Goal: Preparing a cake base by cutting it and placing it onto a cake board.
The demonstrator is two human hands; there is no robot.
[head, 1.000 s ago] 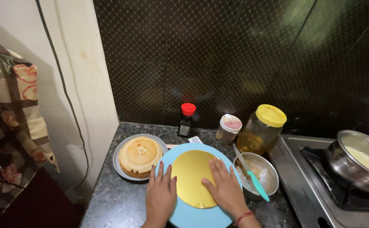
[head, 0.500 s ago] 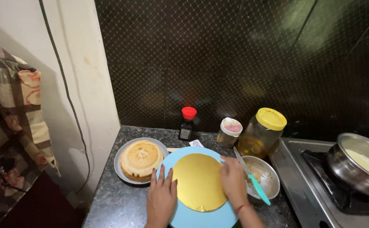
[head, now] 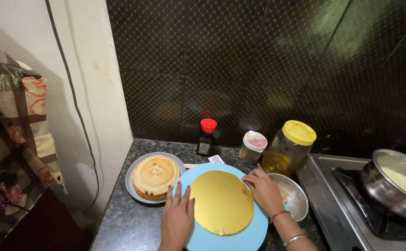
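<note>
**Both hands on the gold board**

We see a round gold cake board (head: pixel 222 201) lying flat on a light blue turntable (head: pixel 254 230), low in the middle of the dark speckled counter (head: pixel 124 223); our left hand (head: pixel 177 217) rests at the board's nine o'clock edge, fingers straight and slightly spread, palm down on the blue surface and touching the gold rim; our right hand (head: pixel 264 189) sits at the board's two o'clock edge, fingers curled together over the rim, though we cannot tell whether they pinch it.

At ten o'clock from the board, a round sponge cake (head: pixel 156 175) sits on a steel plate (head: pixel 133 191), just beside the turntable; at three o'clock stands a steel bowl (head: pixel 296 200); at twelve o'clock a red-capped bottle (head: pixel 207 136); at one o'clock a yellow-lidded jar (head: pixel 290 148); far off at three o'clock, a pot (head: pixel 398 186) on the stove.
</note>
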